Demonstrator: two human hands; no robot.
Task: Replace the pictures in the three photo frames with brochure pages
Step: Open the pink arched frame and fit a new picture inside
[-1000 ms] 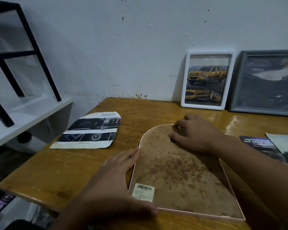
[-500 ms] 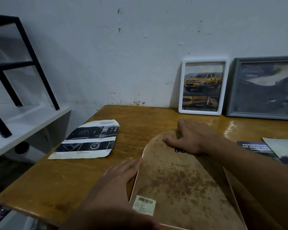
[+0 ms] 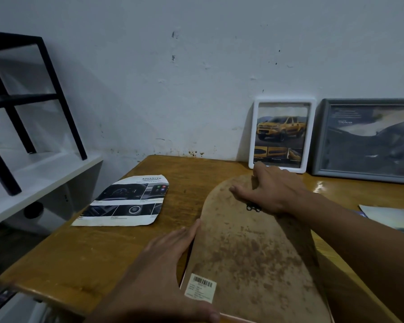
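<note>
I can read only "ADVANCED" atop the cut brochure page; the barcode sticker on my arched frame's backing is too small.

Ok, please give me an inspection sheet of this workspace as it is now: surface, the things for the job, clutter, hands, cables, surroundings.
Surface: wooden table, glossy, worn near the wall.
Job's things: arched frame lying face down, stained backing up, barcode label near its bottom corner; white frame with a yellow truck page and grey frame both lean on the wall; cut brochure page lies flat to the left; more brochure pages at the right edge.
Clutter: nothing seen.
Hands: left hand flat against the arched frame's left edge; right hand on its rounded top, fingers spread.
Cables: nothing seen.
Surroundings: marked white wall; white shelf with a black metal stand.
</note>
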